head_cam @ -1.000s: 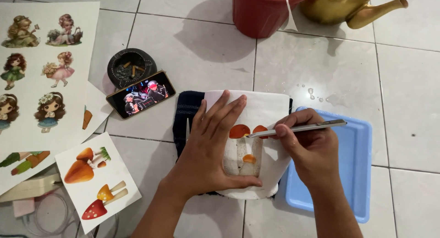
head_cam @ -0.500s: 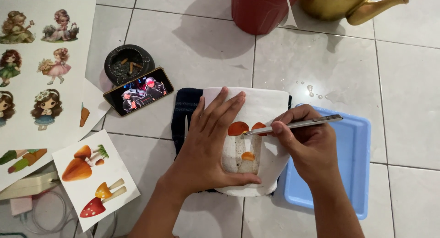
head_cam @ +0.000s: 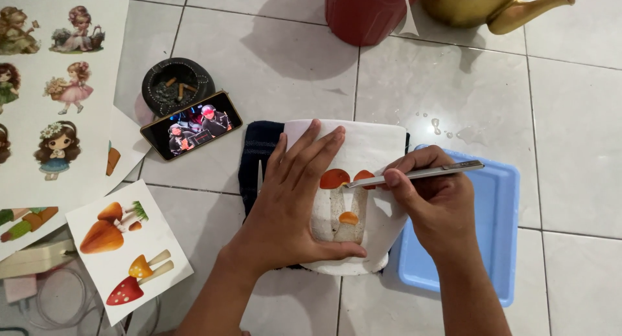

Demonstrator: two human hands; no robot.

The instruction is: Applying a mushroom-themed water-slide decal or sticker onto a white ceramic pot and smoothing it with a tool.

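Tile floor; pot under hands.

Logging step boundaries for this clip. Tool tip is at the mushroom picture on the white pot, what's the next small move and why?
Probably a short stroke of the metal tool along the orange mushroom cap: its tip already sits at the cap's edge, the right hand grips it like a pen, and the left hand lies flat on the white pot, steadying it.

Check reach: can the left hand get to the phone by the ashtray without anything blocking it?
Probably yes. The left hand lies flat on the white pot, and the phone leans against the ashtray just to its upper left, with only bare tile between. It would have to let go of the pot first.
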